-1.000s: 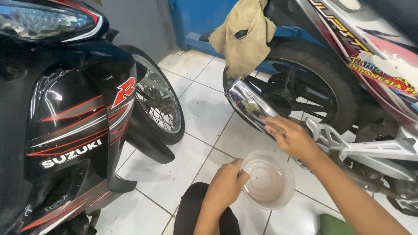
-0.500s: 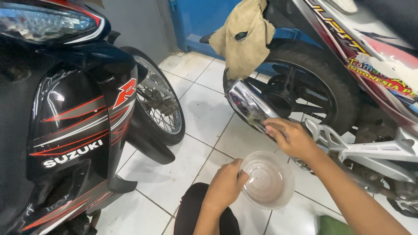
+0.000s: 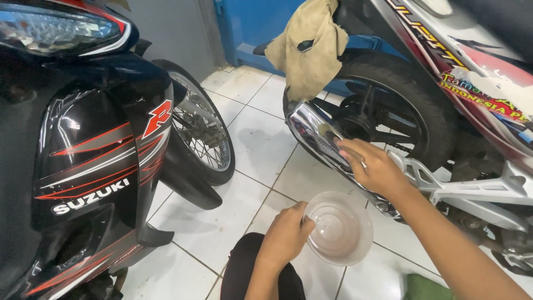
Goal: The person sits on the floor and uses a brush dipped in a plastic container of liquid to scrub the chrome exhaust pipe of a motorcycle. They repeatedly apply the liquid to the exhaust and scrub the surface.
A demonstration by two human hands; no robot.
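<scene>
My right hand [image 3: 373, 165] presses a small pad [image 3: 331, 132] against the shiny chrome exhaust pipe [image 3: 307, 129] of the motorbike on the right, fingers closed over it. My left hand [image 3: 285, 236] grips the near rim of a clear plastic bowl [image 3: 340, 228] holding a little cloudy liquid, just below the exhaust and above the white tiled floor [image 3: 261, 139]. My knee in dark cloth [image 3: 247, 272] is under that hand.
A black motorbike with red stripes [image 3: 94, 155] fills the left, its spoked front wheel [image 3: 202, 133] close by. A tan rag [image 3: 309, 47] hangs over the right bike's rear tyre [image 3: 411, 105]. A blue wall panel [image 3: 250, 28] stands behind.
My right hand has shifted slightly along the exhaust pipe while rubbing. My left hand and the bowl stay in about the same place.
</scene>
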